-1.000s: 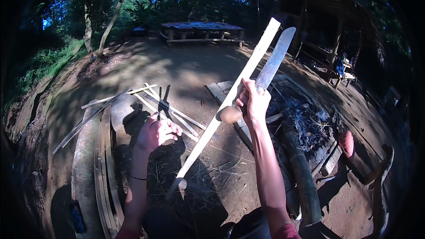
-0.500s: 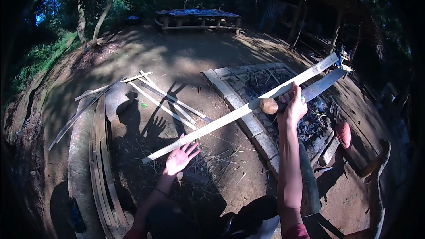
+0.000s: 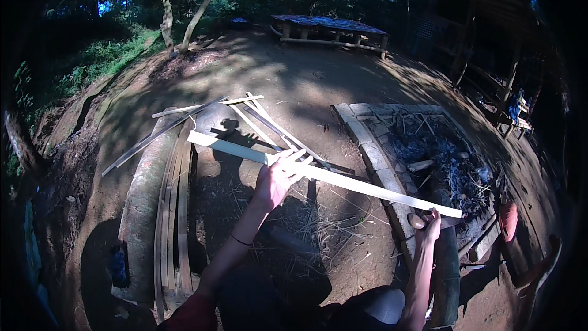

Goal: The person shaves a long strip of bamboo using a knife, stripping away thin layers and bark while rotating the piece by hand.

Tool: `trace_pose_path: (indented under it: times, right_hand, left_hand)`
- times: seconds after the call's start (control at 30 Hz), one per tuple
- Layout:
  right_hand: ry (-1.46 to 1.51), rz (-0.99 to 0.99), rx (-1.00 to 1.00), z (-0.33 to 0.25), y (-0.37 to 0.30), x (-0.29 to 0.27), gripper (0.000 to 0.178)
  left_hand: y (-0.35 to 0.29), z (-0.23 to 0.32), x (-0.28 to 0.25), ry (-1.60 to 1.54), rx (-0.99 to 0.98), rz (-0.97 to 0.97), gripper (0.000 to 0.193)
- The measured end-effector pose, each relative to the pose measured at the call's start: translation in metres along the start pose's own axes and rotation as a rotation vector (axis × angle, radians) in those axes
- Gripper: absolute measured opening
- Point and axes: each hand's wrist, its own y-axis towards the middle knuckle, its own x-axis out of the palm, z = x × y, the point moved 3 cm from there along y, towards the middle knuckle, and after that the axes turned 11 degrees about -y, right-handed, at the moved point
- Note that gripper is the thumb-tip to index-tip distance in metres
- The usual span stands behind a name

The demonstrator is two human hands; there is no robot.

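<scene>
Just below centre, toward 6 o'clock, the left hand point(image 3: 278, 181) lies across a pale wooden strip point(image 3: 343, 180), fingers extended; whether it grips the strip cannot be determined. A dark band point(image 3: 241, 241) encircles the left wrist. At 4 o'clock, the right hand point(image 3: 430, 225) is closed around the handle of a broad-bladed knife point(image 3: 452, 222), beside the strip's lower end. The strip spans from 9 o'clock to 4 o'clock, raised above the ground, its right end lower in view. Beneath it, dry shavings point(image 3: 312, 227) litter the soil. At 8 o'clock, long narrow slats point(image 3: 166, 220) lie alongside a thick log point(image 3: 138, 227). At 3 o'clock, a block-edged fire pit point(image 3: 370, 154) contains ash and charred pieces. At 10 o'clock, thin slats point(image 3: 168, 132) cross the log's far end. Farther off, a low platform point(image 3: 334, 22) stands between 12 and 1 o'clock.
</scene>
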Motion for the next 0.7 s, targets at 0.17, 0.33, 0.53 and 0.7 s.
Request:
trace_pose_path:
  times: [0.17, 0.33, 0.53, 0.7]
  right_hand:
    - [0.041, -0.115, 0.301, 0.072, 0.02, -0.039, 0.009]
    - [0.226, -0.166, 0.561, 0.104, 0.011, -0.076, 0.011]
    - [0.071, -0.211, 0.46, 0.055, -0.013, -0.053, 0.018]
    - [-0.121, -0.294, 0.392, -0.016, -0.063, -0.001, 0.029]
  left_hand:
    - [0.01, 0.062, -0.033, 0.24, 0.304, 0.126, 0.025]
    - [0.01, 0.098, 0.0, 0.412, 0.529, 0.265, 0.024]
    - [-0.004, 0.135, 0.061, 0.66, 0.82, 0.298, 0.027]
    - [0.008, 0.151, 0.059, 0.81, 0.916, 0.165, 0.031]
